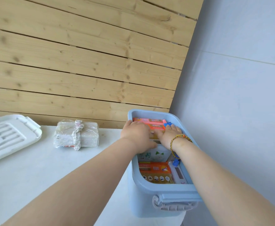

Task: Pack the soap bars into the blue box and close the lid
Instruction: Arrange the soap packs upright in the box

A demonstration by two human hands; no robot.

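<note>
A pink bar is pressed into the 12 o'clock end of the box by the left hand and right hand, both grips wide, and packing is judged unfinished, since the bundle at 9 o'clock on the counter must be fetched next, then the lid.

Soap bars inside open blue box

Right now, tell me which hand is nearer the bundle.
Left. The left hand lies in the box by the wall facing the bundle; the right hand lies beside it, farther right.
</note>
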